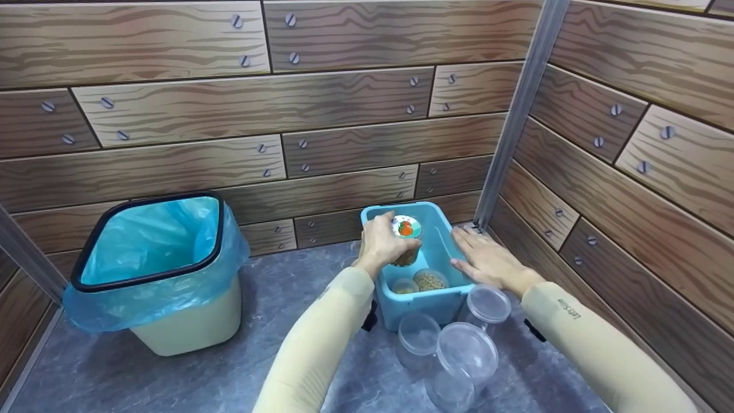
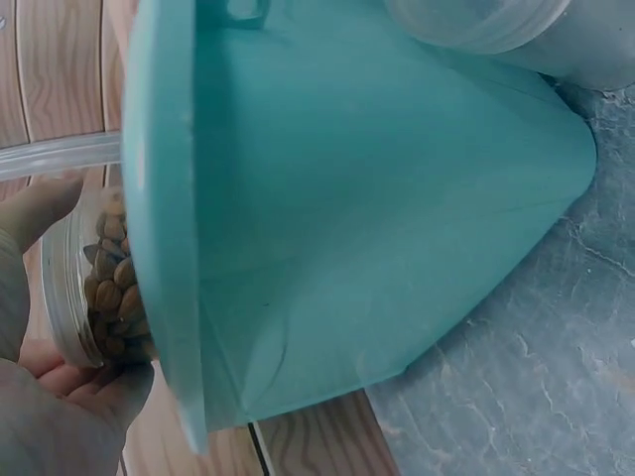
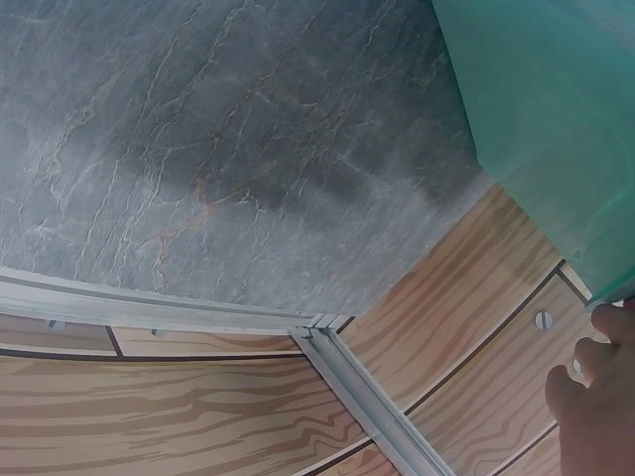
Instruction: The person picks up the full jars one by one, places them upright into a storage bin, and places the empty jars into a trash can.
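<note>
From my seat far away, I see a jar (image 1: pixel 406 227) held at the open top of a blue tub (image 1: pixel 427 310); the jar is clear and round, full of smooth brown nuts, and its flat lid has an orange picture with green and white round it; its low part is behind the tub's rim in the left wrist view.

The left hand (image 1: pixel 379 244) has hold of the jar, thumb on one side and fingers on the other, bent round it, so the grip is only as wide as the jar; the right hand (image 1: pixel 493 258) is spread out with long, straight fingers, touching the right rim of the tub, and it has hold of nothing.

The tub is smooth, hard plastic with round corners; down inside, at the near end, sit a jar of pale, round beans (image 1: pixel 430 280) and, just left of it, a small round pot (image 1: pixel 405 285); I cannot tell what is in that one.

Near the tub stand see-through plastic jars (image 1: pixel 418 332), round and shiny; far to the left is a pale bin (image 1: pixel 189 330) with a black rim and a thin, crinkly blue bag (image 1: pixel 166 304); all this stands on a grey floor (image 1: pixel 287 298) with stone-like streaks; the walls (image 1: pixel 355 109) have a wood plank pattern.
</note>
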`<state>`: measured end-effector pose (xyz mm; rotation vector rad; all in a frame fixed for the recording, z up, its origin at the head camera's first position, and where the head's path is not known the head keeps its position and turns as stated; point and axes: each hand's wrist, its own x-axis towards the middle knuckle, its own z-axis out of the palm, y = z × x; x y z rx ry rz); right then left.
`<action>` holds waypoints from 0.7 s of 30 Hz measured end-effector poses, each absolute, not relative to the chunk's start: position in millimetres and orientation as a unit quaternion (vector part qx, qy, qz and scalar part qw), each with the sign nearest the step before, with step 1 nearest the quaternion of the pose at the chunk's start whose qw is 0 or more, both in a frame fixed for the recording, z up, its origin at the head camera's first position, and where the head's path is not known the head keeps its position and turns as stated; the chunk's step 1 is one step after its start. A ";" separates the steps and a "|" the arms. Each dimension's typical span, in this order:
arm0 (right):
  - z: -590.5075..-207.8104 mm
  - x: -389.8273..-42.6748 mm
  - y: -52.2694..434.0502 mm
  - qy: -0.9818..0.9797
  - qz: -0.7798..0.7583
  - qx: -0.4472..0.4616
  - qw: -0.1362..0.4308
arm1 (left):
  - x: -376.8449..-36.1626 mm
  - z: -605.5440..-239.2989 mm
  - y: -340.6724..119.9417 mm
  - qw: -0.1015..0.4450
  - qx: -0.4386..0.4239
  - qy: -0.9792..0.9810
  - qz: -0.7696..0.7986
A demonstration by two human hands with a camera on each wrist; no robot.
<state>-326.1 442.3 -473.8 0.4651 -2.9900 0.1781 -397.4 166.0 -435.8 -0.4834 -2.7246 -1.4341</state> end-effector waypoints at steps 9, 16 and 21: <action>-474.7 -325.4 441.3 -0.985 0.063 0.153 0.056 | -398.3 -444.7 177.5 0.017 -0.139 -0.884 -0.445; -474.7 -325.7 440.7 -0.983 0.061 0.159 0.061 | -399.4 -451.5 183.2 0.010 -0.133 -0.897 -0.422; -473.1 -324.4 440.9 -0.983 0.062 0.162 0.066 | -398.4 -452.1 187.9 0.007 -0.132 -0.899 -0.417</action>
